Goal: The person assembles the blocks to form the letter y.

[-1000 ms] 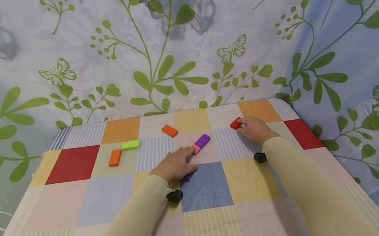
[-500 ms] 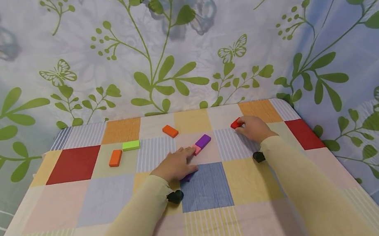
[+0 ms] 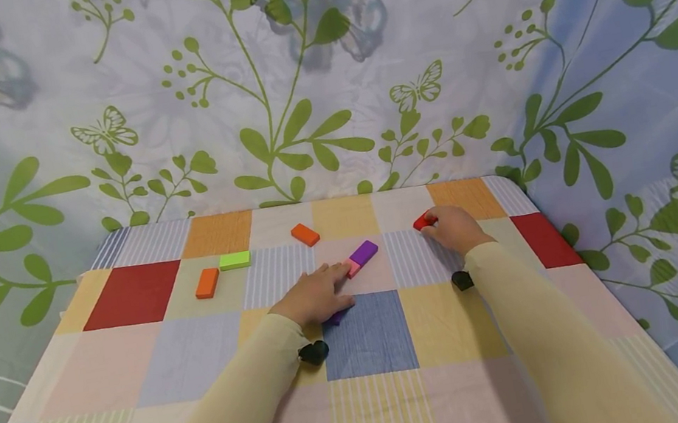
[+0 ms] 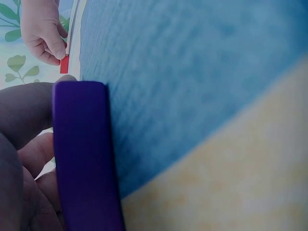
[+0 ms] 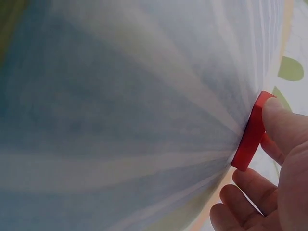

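Observation:
My right hand pinches a small red block near the far right of the cloth; in the right wrist view the thumb lies over one end of it. My left hand rests low on the cloth near the middle, its fingers spread. Its fingertips reach a pink block, which lies end to end with a purple block in a slanting line. Another purple block sits beneath the left hand, beside the thumb, mostly hidden from the head view.
Left of the hands lie an orange block and a lime green block. Farther back is a second orange block. A patchwork cloth covers the table, and a leaf-printed curtain hangs along its far edge.
Almost nothing differs. My right hand, with the red block, has shifted very slightly; the left hand and the other blocks keep their places.

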`<state>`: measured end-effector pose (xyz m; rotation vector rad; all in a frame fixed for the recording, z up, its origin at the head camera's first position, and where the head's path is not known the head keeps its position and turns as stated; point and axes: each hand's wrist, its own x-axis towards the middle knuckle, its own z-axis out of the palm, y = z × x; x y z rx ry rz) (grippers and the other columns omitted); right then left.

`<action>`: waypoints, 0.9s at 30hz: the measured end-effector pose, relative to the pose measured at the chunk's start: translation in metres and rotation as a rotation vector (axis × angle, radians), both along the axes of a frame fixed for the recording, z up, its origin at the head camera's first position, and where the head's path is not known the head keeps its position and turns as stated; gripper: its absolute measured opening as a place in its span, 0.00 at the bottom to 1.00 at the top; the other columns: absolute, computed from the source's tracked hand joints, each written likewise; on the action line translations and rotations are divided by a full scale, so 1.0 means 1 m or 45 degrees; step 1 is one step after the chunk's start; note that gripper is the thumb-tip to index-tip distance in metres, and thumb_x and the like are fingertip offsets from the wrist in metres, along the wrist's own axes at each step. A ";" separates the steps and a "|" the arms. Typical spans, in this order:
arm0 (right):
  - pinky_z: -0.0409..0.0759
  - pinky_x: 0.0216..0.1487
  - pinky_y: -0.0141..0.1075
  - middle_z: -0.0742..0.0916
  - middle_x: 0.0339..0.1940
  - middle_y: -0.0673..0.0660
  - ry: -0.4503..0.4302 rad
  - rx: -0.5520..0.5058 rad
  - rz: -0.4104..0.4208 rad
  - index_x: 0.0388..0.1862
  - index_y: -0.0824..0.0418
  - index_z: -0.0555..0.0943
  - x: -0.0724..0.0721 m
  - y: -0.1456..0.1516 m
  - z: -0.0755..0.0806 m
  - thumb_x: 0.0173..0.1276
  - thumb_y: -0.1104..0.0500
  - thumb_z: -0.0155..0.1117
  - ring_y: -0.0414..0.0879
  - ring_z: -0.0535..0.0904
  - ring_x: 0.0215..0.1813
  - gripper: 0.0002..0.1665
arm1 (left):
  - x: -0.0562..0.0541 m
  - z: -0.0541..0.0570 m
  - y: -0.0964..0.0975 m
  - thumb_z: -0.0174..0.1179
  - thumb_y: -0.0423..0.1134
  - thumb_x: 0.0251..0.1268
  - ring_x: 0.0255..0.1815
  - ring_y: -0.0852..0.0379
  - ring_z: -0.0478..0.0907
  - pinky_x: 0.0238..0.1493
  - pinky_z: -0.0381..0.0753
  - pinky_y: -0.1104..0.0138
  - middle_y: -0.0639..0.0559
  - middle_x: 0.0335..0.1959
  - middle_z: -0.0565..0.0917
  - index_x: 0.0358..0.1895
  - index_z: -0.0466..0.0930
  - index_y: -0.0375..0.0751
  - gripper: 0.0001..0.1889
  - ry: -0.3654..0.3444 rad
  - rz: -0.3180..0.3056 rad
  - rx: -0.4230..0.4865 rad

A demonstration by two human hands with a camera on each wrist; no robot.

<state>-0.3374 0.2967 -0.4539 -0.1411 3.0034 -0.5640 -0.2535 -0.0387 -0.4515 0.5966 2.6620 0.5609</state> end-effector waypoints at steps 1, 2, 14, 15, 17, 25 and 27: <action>0.80 0.58 0.52 0.87 0.61 0.65 -0.001 -0.004 -0.004 0.64 0.64 0.82 0.000 0.000 0.000 0.77 0.53 0.67 0.59 0.80 0.55 0.23 | 0.000 0.000 0.000 0.63 0.56 0.74 0.88 0.45 0.53 0.86 0.47 0.41 0.52 0.85 0.62 0.85 0.57 0.55 0.41 0.002 -0.001 -0.002; 0.80 0.58 0.51 0.87 0.61 0.65 -0.003 -0.008 -0.011 0.64 0.64 0.82 0.000 0.000 0.000 0.77 0.53 0.67 0.59 0.80 0.55 0.23 | 0.000 -0.001 0.000 0.63 0.56 0.74 0.88 0.45 0.53 0.86 0.47 0.41 0.52 0.85 0.63 0.85 0.57 0.55 0.41 0.002 -0.003 -0.003; 0.80 0.62 0.54 0.87 0.60 0.67 0.025 -0.005 0.011 0.63 0.67 0.82 -0.001 -0.001 -0.001 0.77 0.55 0.67 0.61 0.80 0.55 0.23 | 0.000 0.002 0.001 0.62 0.56 0.75 0.88 0.45 0.52 0.86 0.47 0.40 0.53 0.85 0.61 0.85 0.57 0.55 0.41 -0.002 -0.015 -0.017; 0.80 0.62 0.55 0.87 0.59 0.67 0.027 -0.006 0.009 0.63 0.67 0.82 -0.001 -0.001 -0.001 0.76 0.55 0.67 0.61 0.80 0.55 0.23 | 0.000 0.002 0.001 0.62 0.56 0.75 0.88 0.45 0.53 0.86 0.47 0.40 0.53 0.85 0.61 0.85 0.57 0.55 0.41 -0.002 -0.015 -0.017; 0.80 0.63 0.55 0.87 0.59 0.67 0.032 -0.003 0.009 0.63 0.67 0.82 -0.001 -0.001 -0.001 0.76 0.55 0.67 0.61 0.80 0.55 0.23 | -0.001 0.002 0.002 0.62 0.56 0.75 0.88 0.45 0.52 0.86 0.47 0.40 0.53 0.85 0.62 0.85 0.57 0.54 0.41 -0.002 -0.015 -0.018; 0.80 0.63 0.55 0.87 0.58 0.67 0.033 0.004 -0.001 0.62 0.68 0.82 0.000 -0.001 0.000 0.76 0.55 0.67 0.61 0.80 0.55 0.22 | -0.001 0.001 0.002 0.62 0.56 0.75 0.88 0.45 0.52 0.86 0.47 0.40 0.52 0.85 0.62 0.85 0.57 0.54 0.41 -0.002 -0.013 -0.015; 0.80 0.62 0.54 0.88 0.57 0.67 0.042 0.002 0.002 0.61 0.68 0.82 0.001 -0.002 0.000 0.76 0.55 0.67 0.61 0.80 0.54 0.22 | -0.001 0.001 0.002 0.62 0.56 0.75 0.88 0.45 0.52 0.86 0.46 0.40 0.52 0.85 0.62 0.85 0.56 0.54 0.41 -0.004 -0.011 -0.015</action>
